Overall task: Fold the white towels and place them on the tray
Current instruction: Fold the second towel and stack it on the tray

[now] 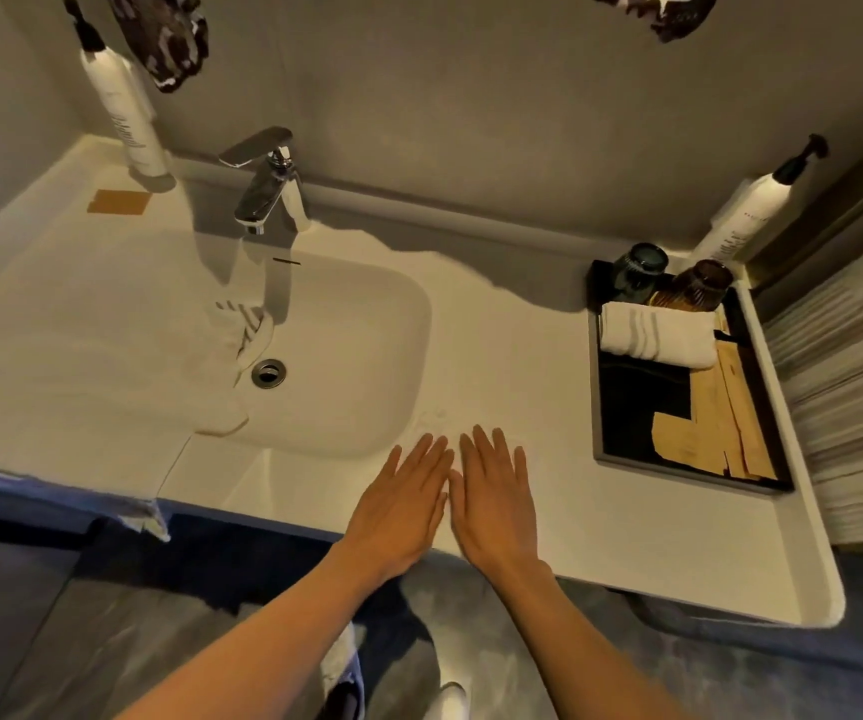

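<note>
A large white towel [81, 356] with grey stripes lies spread out over the left of the counter and the left half of the sink [367, 356]; one corner hangs over the front edge. A second white striped towel [658, 337] lies folded across the far part of the black tray [597, 407] at the right. My left hand [398, 506] and my right hand [494, 501] lie flat side by side on the bare counter in front of the sink. Their fingers are straight and hold nothing. Both hands are apart from either towel.
A chrome faucet [268, 189] stands behind the sink. Pump bottles stand at the back left [123, 111] and back right [746, 215]. The tray also holds a green cup [640, 267], a brown cup [699, 288] and tan packets [720, 423]. An orange card [119, 202] lies at back left.
</note>
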### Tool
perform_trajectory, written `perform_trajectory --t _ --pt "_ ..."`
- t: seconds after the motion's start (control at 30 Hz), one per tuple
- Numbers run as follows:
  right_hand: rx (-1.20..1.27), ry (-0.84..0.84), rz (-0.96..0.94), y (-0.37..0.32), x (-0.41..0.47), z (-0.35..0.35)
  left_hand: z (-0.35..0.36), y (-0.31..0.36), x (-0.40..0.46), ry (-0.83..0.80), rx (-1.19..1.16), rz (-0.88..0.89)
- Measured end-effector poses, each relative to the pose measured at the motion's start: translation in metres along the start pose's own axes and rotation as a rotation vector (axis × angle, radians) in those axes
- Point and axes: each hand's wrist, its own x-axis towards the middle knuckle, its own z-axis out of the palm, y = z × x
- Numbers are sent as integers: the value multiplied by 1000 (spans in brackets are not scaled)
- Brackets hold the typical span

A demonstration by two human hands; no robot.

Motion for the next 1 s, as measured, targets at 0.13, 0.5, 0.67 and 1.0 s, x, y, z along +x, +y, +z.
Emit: perform_trajectory --t 0.13,0.5,0.67,1.0 --pt "-134 -69 -37 12 -7 12 -1 -13 -8 -93 92 32" --pt "408 233 528 36 -39 -34 -26 -7 -21 -38 -16 144" --pt "159 46 -23 43 -84 -25 -16 -4 -32 -212 178 247" --pt "13 0 -240 64 -92 -23 -40 -6 -39 -113 2 214"
